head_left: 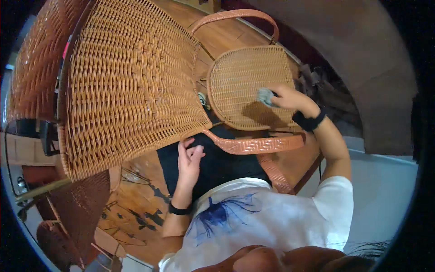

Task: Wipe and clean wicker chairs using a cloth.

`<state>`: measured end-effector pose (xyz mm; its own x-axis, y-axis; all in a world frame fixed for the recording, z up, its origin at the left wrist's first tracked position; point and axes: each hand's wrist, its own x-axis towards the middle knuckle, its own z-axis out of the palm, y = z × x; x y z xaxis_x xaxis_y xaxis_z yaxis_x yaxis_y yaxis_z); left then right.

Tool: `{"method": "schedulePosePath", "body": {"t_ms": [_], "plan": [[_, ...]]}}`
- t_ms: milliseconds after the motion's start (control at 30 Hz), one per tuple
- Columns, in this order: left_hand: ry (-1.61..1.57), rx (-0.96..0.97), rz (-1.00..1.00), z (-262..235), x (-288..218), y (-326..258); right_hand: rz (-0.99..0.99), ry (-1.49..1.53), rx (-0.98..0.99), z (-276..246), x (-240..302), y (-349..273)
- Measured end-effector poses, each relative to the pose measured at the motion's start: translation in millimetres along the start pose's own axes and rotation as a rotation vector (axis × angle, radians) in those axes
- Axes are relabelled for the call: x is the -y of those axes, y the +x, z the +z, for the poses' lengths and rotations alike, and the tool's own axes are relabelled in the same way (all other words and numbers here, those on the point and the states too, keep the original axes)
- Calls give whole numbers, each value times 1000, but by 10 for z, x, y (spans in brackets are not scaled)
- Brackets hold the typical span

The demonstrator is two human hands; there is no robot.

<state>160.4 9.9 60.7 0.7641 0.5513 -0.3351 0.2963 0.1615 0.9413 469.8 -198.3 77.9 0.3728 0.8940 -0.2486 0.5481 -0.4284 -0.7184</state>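
Observation:
A tan wicker chair fills the view, its woven back (145, 81) rising at the left. Its seat (240, 75) lies in the middle, between two glossy red-brown woven armrests (258, 145). Over the right part of the seat, my right hand (290, 99) is closed round a crumpled grey-green cloth (265, 97). Whether the cloth touches the weave I cannot tell. My left hand (190, 161) is at the chair back's near lower edge, by the start of the near armrest. Its fingers are loosely apart, and it holds nothing I can see.
Darker woven furniture (43, 68) stands beyond the chair back at far left, with another brown woven piece (74, 213) at lower left. Dark scraps litter the wooden floor (131, 217). A large brown cloth (362, 54) hangs at the right, near crumpled dark material (333, 95).

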Motion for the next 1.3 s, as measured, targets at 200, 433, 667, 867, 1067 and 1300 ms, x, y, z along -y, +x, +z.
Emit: {"method": "schedulePosePath", "body": {"t_ms": [200,433,667,867,1067,1300], "plan": [[-293,-2,101,631,123,130,293,142,-103,179,-294,-1095],[-212,-269,262,1017,316,295,288,623,-784,1137,-994,-1640],[3,-402,321,891,288,498,170,668,-830,1184,-737,-1518],[54,-326,248,532,249,813,70,760,-843,1613,-561,-1425],[75,-174,399,-59,294,1658,9,827,-710,1981,-180,-739],[317,-541,238,-177,-196,1854,26,919,-660,2289,256,-333]]}}
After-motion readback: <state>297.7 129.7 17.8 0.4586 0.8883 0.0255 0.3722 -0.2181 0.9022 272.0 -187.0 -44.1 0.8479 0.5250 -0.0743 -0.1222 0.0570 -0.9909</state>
